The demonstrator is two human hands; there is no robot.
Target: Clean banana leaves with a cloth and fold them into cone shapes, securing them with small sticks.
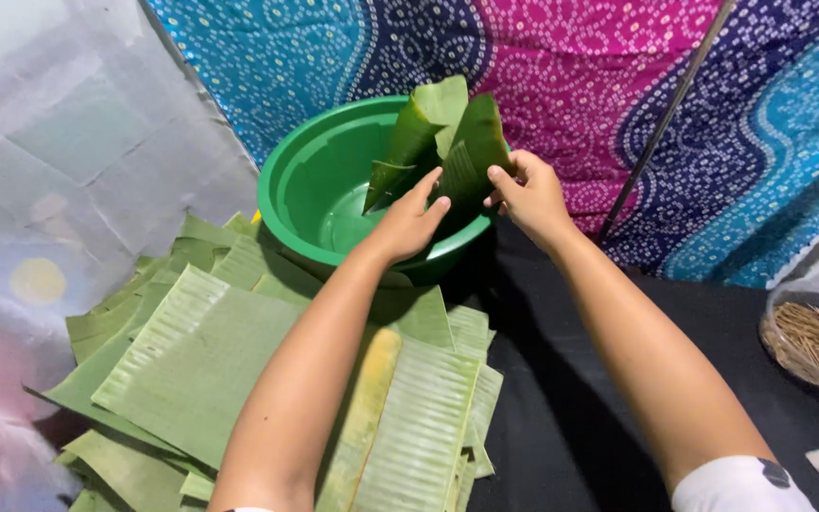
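A green plastic basin (310, 185) stands tilted on a pile of cut banana leaf sheets (201, 356). Several folded banana leaf cones (419, 128) lean upright inside it. Both my hands are at the basin's right rim, together gripping one folded leaf cone (474, 156). My left hand (409, 223) presses it from the left with fingers extended. My right hand (528, 194) pinches its right edge.
A patterned blue, purple and pink cloth (571, 66) hangs behind. A clear bowl of thin brown sticks (817, 341) sits at right on a black cloth (561, 408). A thin metal rod (665, 114) leans diagonally. Pale plastic sheeting (59, 142) covers the left.
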